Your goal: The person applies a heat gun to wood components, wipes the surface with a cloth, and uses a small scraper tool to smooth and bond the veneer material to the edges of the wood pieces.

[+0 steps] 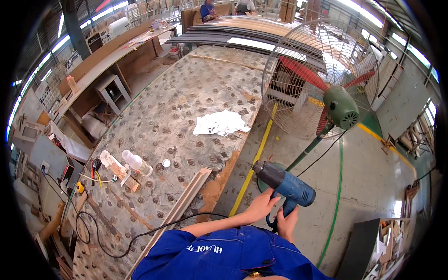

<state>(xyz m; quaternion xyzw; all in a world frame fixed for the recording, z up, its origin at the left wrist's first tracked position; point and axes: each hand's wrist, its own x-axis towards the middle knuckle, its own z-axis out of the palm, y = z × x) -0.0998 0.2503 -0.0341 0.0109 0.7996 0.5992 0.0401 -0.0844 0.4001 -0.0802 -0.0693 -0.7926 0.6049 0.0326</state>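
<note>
A blue heat gun (298, 189) with a dark nozzle is held off the table's right edge, its nozzle aimed up and to the left. My right hand (287, 222) is closed around its handle. The fingers of my left hand (261, 206) close on the gun from the left, just under the body; their tips are partly hidden. A long pale moulding strip (186, 198) lies along the near right part of the studded table (179, 100), beside my left forearm. From near the gun a black cable (154, 229) runs left over the strip and table.
Beyond the gun stands a large caged fan (339, 103) with red blades. A white cloth (221, 123), a clear bottle (137, 162), a white cap (166, 163), a wood block (122, 172) and pliers (96, 165) lie on the table. An open-topped scrap bin (361, 249) is at lower right.
</note>
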